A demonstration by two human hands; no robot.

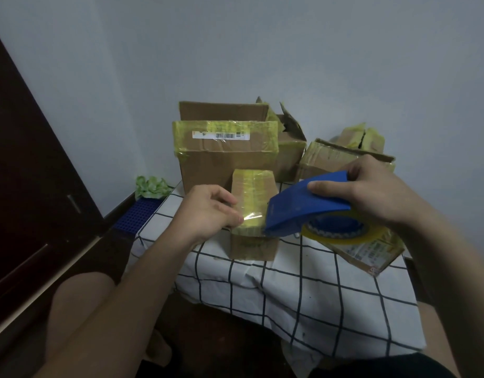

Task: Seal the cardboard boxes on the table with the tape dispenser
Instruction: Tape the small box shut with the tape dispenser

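Two hands over the checked table (289, 290): the left hand (208, 211), fingers curled, pinches the tape end (251, 216) atop the small cardboard box (253, 249) near the table's middle. The blue tape dispenser (303, 207) meets that box's top, with the right hand (371, 189) wrapped round its cover. A flat box (371, 255) lies at the right edge.

checked tablecloth (330, 296), dark door (22, 173), blue grid mat (138, 217), green crumpled wad (150, 186)
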